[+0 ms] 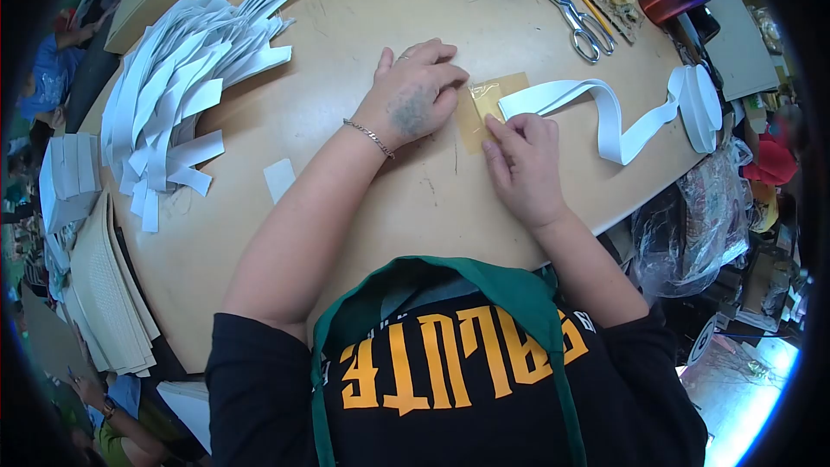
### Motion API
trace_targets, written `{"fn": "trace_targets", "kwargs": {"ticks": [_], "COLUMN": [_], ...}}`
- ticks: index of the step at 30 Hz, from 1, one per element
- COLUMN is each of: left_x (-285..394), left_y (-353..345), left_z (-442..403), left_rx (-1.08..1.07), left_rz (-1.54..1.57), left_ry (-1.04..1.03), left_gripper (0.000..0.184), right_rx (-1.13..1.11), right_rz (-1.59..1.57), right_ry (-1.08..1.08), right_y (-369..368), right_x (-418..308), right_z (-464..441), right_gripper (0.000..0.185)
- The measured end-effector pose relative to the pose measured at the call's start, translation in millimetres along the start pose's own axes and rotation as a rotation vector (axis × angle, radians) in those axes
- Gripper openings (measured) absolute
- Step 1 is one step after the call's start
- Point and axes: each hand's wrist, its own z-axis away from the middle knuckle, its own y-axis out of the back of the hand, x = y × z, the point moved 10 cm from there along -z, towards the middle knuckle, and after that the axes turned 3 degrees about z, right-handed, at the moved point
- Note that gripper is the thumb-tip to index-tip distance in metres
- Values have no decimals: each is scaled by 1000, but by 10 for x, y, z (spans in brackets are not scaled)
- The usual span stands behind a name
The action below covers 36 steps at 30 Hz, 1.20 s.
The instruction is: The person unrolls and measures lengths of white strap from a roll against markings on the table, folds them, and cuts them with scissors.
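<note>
The black shirt point(467, 441) sits nearest. Piled strips point(186, 78) on the counter point(346, 9) look done; the white band point(610, 134), ending on the tan patch point(473, 128), seems uncut. Left hand point(418, 95): released; right hand point(529, 169): grip unclear.

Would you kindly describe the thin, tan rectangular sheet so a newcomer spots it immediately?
On the pale, smooth tabletop, look between the person's left hand and right hand. There, at the end of a long white band, lies the thin, tan rectangular sheet. Its tan colour and glossy patch distinguish it from the white band.
</note>
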Motion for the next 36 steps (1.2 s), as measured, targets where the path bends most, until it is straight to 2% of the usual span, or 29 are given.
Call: {"fn": "trace_targets", "kwargs": {"ticks": [1,4,7,10,13,14,16,19,22,25,28,31,34,36], "left_x": [-67,-75,7,-40,-21,-15,0,4,-124,243,374,224,189,130], "left_y": [-11,36,24,-70,-112,-122,-93,-17,155,189,147,172,61,12], "left_z": [-5,-8,-45,-71,-69,-66,-79,-14,112,337,340,140,-138,-280], "left_rx": [47,191,128,85,32,12,-14,141,414,450,411,318,67,-76], "left_rz": [75,-23,-138,-176,-197,-181,-157,-99,41,-89,-154,48,-23,-20], "left_ry": [45,112,231,238,233,241,248,144,36,-216,-271,-111,-103,-35], "left_gripper": [28,40,57,68,68,67,64,50,33,22,17,14,14,24], "right_rx": [42,103,105,74,-29,-63,-27,63,72,10,-89,-121,-155,-165], "right_rz": [-58,-108,-23,140,258,291,99,-35,-28,76,108,85,66,71], "right_ry": [-16,-20,11,56,124,152,158,201,165,82,-52,-111,-143,-164], "right_y": [32,92,99,68,-11,-31,22,85,71,60,-2,-71,-126,-162], "right_x": [62,70,-16,-151,-271,-283,-145,-75,-83,-124,-164,-167,-161,-167], "right_z": [21,34,10,1,-13,-40,-97,-75,-18,33,101,103,41,-16], "right_gripper": [33,35,34,32,29,28,27,26,25,24,28,34,38,38]}}
